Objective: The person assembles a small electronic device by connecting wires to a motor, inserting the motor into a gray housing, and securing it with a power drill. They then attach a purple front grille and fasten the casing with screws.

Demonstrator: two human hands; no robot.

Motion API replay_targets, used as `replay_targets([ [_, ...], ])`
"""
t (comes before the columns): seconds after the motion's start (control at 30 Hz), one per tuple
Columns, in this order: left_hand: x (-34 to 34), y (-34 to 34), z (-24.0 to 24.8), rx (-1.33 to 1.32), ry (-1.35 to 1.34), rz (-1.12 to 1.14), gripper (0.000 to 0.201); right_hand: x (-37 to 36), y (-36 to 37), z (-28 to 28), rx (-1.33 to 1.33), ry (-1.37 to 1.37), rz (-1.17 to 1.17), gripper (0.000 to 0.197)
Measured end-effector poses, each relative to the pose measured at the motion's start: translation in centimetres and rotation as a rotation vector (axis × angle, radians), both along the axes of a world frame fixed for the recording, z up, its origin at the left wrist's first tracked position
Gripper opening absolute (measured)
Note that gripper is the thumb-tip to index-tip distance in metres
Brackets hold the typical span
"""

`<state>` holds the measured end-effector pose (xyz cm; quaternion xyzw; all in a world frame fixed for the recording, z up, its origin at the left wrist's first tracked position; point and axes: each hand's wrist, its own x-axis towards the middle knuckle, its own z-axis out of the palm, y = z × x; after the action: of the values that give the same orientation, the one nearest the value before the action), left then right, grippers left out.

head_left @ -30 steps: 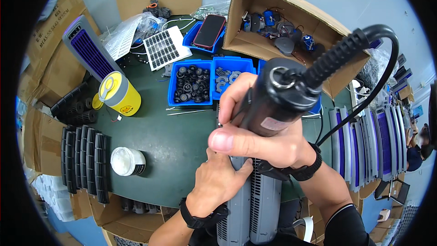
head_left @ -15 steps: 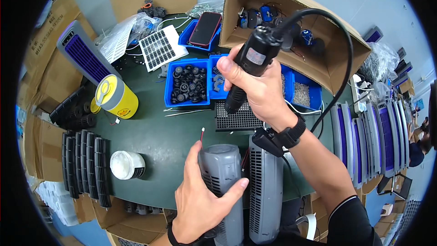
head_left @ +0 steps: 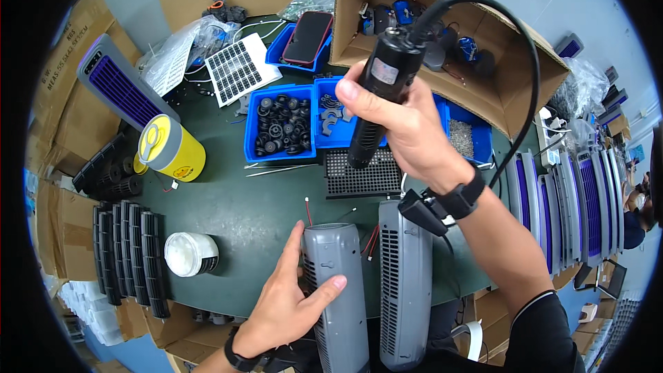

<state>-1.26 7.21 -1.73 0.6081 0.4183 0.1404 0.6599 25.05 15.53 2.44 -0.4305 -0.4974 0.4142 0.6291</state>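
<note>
My right hand (head_left: 414, 128) is wrapped round a black electric screwdriver (head_left: 384, 76), held up above the table with its body tilted and its cable looping off the top. Below it, my left hand (head_left: 293, 304) grips a grey slotted fan housing (head_left: 336, 269), fingers along its left side and thumb across its face. Thin red wires with a white plug stick out past that housing's top end. Beside it, apart from both hands, lies a second grey fan housing (head_left: 404, 283), with red wires next to it.
Blue bins of black rollers (head_left: 280, 128), grey clips (head_left: 335, 121) and screws (head_left: 463, 138) stand ahead, by a black perforated tray (head_left: 362, 173). A cardboard box (head_left: 511, 97) holds motors. Left are a yellow cup (head_left: 185, 159), a white jar (head_left: 186, 254) and black fan rotors (head_left: 131, 255); right, stacked grey-purple panels (head_left: 587, 207).
The housing under my left hand has turned slightly, and my left hand has slid lower and left along it. My right hand has moved slightly right with the screwdriver, which is now more upright.
</note>
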Motion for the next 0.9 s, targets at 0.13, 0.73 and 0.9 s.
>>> replay_targets([
  [0.13, -1.2, 1.5, 1.4, -0.275, -0.090, -0.082, 0.120, 0.6, -1.8, 2.3, -0.119, -0.058, 0.069, 0.040],
  [0.73, 3.7, -2.0, 3.3, 0.311, 0.340, 0.111, 0.105, 0.6, -1.1, -0.1, -0.092, 0.026, 0.159, 0.034],
  [0.9, 3.7, -3.8, 3.5, 0.420, 0.253, 0.142, 0.098, 0.5, -0.5, -0.9, -0.055, -0.006, 0.094, 0.036],
])
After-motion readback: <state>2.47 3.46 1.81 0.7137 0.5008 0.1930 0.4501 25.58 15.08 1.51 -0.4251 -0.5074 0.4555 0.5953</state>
